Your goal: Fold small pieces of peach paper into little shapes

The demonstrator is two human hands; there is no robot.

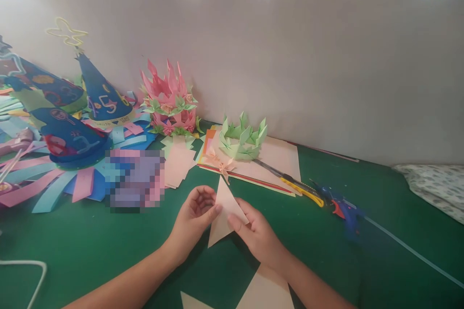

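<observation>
Both my hands hold a folded pale pink paper (225, 210) shaped like a pointed triangle, just above the green table (90, 246). My left hand (194, 219) pinches its left edge with thumb and fingers curled. My right hand (255, 234) grips its right side, fingers closed under the sheet and thumb on top. More pale pink paper pieces (266, 292) lie near my right wrist at the bottom edge.
Behind stand a green origami crown (242, 137) on pink sheets, a pink and green paper crown (168, 101), blue party hats (99, 91), a stack of pink squares (178, 164), a yellow utility knife (300, 188) and a blue glue gun (344, 210). A grey partition wall closes the back.
</observation>
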